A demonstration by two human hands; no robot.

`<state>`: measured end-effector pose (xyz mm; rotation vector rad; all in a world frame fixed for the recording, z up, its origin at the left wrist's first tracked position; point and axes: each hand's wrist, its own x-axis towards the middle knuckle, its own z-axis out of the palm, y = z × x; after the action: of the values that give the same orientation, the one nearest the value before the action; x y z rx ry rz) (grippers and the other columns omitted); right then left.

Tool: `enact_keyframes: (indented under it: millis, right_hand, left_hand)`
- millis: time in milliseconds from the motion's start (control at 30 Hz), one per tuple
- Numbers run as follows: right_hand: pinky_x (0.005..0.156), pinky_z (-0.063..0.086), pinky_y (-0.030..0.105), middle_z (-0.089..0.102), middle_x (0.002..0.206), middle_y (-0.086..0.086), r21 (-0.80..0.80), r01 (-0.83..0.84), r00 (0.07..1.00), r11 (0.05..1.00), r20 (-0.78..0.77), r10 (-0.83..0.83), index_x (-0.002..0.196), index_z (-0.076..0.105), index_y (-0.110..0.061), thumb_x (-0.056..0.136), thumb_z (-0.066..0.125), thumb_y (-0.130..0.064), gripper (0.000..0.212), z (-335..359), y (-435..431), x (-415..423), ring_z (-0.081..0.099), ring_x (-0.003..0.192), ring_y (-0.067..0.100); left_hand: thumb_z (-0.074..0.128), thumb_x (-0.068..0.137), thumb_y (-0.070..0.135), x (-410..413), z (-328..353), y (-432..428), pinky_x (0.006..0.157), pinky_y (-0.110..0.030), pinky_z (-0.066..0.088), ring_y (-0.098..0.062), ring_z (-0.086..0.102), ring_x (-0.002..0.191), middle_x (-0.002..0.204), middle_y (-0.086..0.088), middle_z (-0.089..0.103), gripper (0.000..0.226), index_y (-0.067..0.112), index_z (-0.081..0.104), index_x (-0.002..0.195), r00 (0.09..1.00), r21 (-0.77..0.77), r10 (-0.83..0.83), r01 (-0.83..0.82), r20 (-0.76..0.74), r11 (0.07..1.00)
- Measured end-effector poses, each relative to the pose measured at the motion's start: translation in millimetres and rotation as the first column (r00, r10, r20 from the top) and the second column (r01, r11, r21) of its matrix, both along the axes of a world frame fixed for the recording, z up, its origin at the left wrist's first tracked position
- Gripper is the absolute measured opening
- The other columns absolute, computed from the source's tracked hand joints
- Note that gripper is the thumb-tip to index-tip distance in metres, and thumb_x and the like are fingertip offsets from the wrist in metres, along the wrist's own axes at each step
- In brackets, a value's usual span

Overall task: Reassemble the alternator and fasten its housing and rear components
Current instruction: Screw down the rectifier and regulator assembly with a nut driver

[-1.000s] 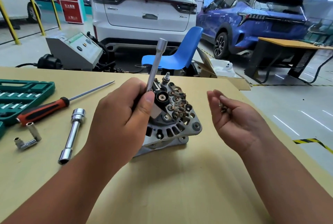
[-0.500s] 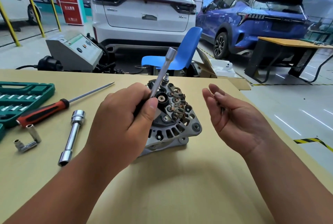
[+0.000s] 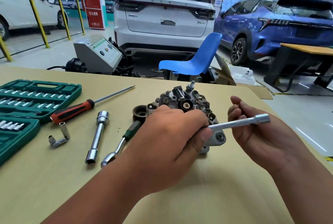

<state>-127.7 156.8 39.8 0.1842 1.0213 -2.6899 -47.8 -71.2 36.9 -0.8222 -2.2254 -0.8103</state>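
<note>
Left hand [image 3: 171, 139] clamps socket wrench [image 3: 241, 122], shaft pointing 3 o'clock across right hand [image 3: 261, 141]; right fingers curled, cannot tell if holding anything; alternator [image 3: 185, 104] on table [image 3: 198, 202], 12 o'clock of left hand.

A person's left hand [image 3: 167, 133] and right hand [image 3: 261, 137], both bare, show broad fingers, the left thumbnail [image 3: 205, 138] cut short and plain in view at the front of the grip. Behind each grip, the left forearm [image 3: 108, 187] and right forearm [image 3: 306, 187] are bare too, uncovered from the wrists back to the lower edge of the frame.
</note>
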Motion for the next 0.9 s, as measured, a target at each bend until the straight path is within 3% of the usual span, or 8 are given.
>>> enact_keyframes:
  millis: [133, 200, 300, 433, 633, 767, 900]
  right_hand:
    - [0.057, 0.06, 0.019, 0.07, 0.087, 0.005, -0.026, 0.021, 1.0, 0.999, 0.005, -0.021, 0.089, 0.079, -0.002, 0.089, 0.065, -0.011, 0.016, 3.8, 0.5, 2.4, 0.072, 0.069, 0.011]
    - [0.05, 0.057, 0.017, 0.068, 0.081, -0.003, 0.021, 0.003, 1.0, 1.0, -0.01, -0.003, 0.084, 0.077, -0.009, 0.086, 0.069, -0.019, 0.012, 5.8, 0.0, 5.7, 0.07, 0.064, 0.006]
    - [0.035, 0.04, 0.013, 0.051, 0.066, -0.009, 0.147, -0.043, 0.992, 0.988, -0.108, 0.059, 0.081, 0.064, -0.018, 0.086, 0.07, -0.033, 0.017, 7.9, -1.6, 12.3, 0.05, 0.044, 0.002]
    - [0.036, 0.021, 0.016, 0.04, 0.063, -0.005, 0.187, -0.027, 0.966, 0.982, -0.249, 0.074, 0.082, 0.058, -0.017, 0.095, 0.063, -0.026, 0.017, 11.7, -6.3, 20.0, 0.031, 0.042, 0.005]
    - [0.037, 0.026, 0.014, 0.05, 0.072, -0.002, 0.033, -0.145, 0.948, 0.989, -0.281, 0.148, 0.09, 0.062, -0.014, 0.091, 0.057, -0.014, 0.005, 15.1, 0.2, 24.4, 0.038, 0.046, 0.005]
    - [0.035, 0.022, 0.013, 0.053, 0.069, -0.003, 0.105, -0.143, 0.906, 0.984, -0.387, 0.173, 0.088, 0.07, -0.016, 0.085, 0.069, -0.017, 0.004, 18.0, 3.4, 26.5, 0.036, 0.042, 0.002]
    - [0.035, 0.019, 0.014, 0.058, 0.071, -0.002, 0.127, -0.103, 0.912, 0.987, -0.383, 0.144, 0.087, 0.06, -0.017, 0.087, 0.067, -0.019, 0.007, 17.3, 3.7, 27.5, 0.033, 0.04, 0.001]
  left_hand:
    - [0.044, 0.107, 0.034, 1.2, 3.0, -0.5, 0.055, -0.037, 0.035, -0.018, 0.039, 0.058, 0.067, 0.013, 0.04, 0.026, 0.02, 0.058, 0.09, 0.999, 0.02, -0.009, 0.008, 0.044, 1.0]
    - [0.042, 0.107, 0.037, 2.0, 3.3, -1.2, 0.052, -0.039, 0.036, -0.017, 0.037, 0.056, 0.065, 0.012, 0.039, 0.026, 0.022, 0.056, 0.09, 0.997, 0.016, 0.0, -0.001, 0.077, 1.0]
    - [0.036, 0.106, 0.046, 3.4, 3.4, -0.5, 0.052, -0.041, 0.037, -0.018, 0.038, 0.055, 0.061, 0.009, 0.04, 0.027, 0.03, 0.048, 0.089, 0.989, -0.031, 0.054, -0.05, 0.139, 0.998]
    - [0.031, 0.103, 0.051, 3.2, 2.8, -0.1, 0.055, -0.042, 0.038, -0.019, 0.041, 0.057, 0.06, 0.007, 0.043, 0.026, 0.034, 0.044, 0.087, 0.983, -0.046, 0.096, -0.09, 0.157, 0.995]
    - [0.036, 0.102, 0.05, 2.8, 1.0, 1.2, 0.051, -0.04, 0.039, -0.019, 0.045, 0.056, 0.059, 0.01, 0.044, 0.031, 0.029, 0.053, 0.087, 0.981, -0.004, 0.126, -0.126, 0.149, 0.992]
    - [0.039, 0.102, 0.047, 1.4, 0.3, 2.1, 0.05, -0.04, 0.04, -0.019, 0.045, 0.055, 0.059, 0.01, 0.043, 0.027, 0.031, 0.053, 0.087, 0.981, 0.008, 0.146, -0.148, 0.125, 0.989]
    - [0.041, 0.102, 0.046, 1.2, -0.1, 2.3, 0.049, -0.04, 0.04, -0.018, 0.044, 0.056, 0.059, 0.013, 0.042, 0.023, 0.034, 0.051, 0.086, 0.981, 0.018, 0.15, -0.153, 0.12, 0.988]
